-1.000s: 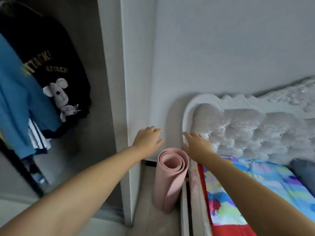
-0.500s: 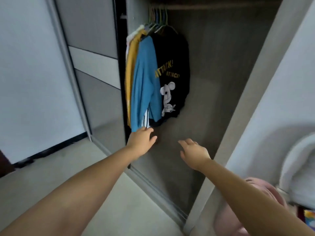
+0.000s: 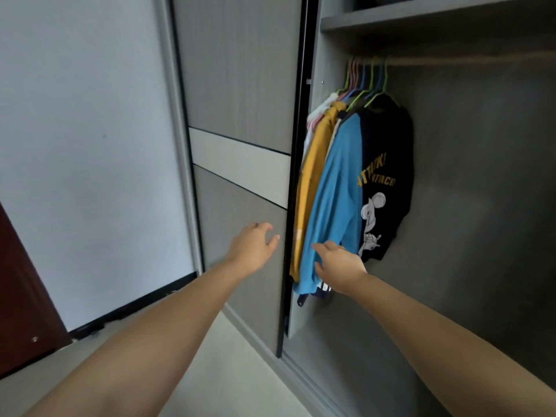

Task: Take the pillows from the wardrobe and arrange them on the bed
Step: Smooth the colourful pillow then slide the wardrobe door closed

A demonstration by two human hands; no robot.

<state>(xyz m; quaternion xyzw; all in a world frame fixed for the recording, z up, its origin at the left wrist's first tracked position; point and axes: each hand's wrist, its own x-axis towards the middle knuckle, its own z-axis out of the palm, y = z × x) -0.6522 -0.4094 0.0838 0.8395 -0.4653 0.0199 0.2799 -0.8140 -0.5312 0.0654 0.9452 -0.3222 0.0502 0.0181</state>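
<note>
The grey wardrobe [image 3: 469, 182] stands open on its right side, with its sliding door [image 3: 240, 115] pushed to the left. My left hand [image 3: 252, 246] is stretched out in front of the door's lower panel, close to its dark edge, fingers apart and holding nothing. My right hand [image 3: 338, 264] reaches into the opening, empty and open, in front of the hem of a blue shirt [image 3: 331, 200]. No pillow shows in the part of the wardrobe I see. The bed is out of view.
Several shirts hang on coloured hangers from the rail [image 3: 469, 60]: a yellow one [image 3: 313, 176], the blue one and a black printed one [image 3: 388, 182]. A shelf [image 3: 421, 13] runs above the rail. A white wall [image 3: 84, 145] is at left, with a dark red door [image 3: 21, 296] beside it.
My view has swung left from the bed's headboard to the wardrobe front. Both hands have moved with it, from near the pink roll to the sliding door's edge and the hanging clothes.
</note>
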